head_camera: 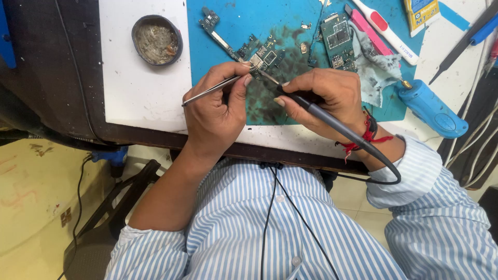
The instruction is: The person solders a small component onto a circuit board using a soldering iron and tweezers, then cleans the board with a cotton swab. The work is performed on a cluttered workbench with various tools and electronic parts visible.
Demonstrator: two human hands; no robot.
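My left hand (215,106) pinches thin metal tweezers (207,91) whose tips reach a small green circuit board (262,54) on the blue mat (244,23). My right hand (321,98) grips a dark soldering iron (332,122) like a pen. Its tip meets the same board beside the tweezer tips. The iron's black cord loops back past my right wrist, which wears a red thread band (365,137).
A round tin of flux (156,40) sits on the white bench top at the left. A larger green board (338,39), a grey cloth (376,70), a blue handheld tool (430,109), a white-and-red tool (386,31) and cables lie at the right.
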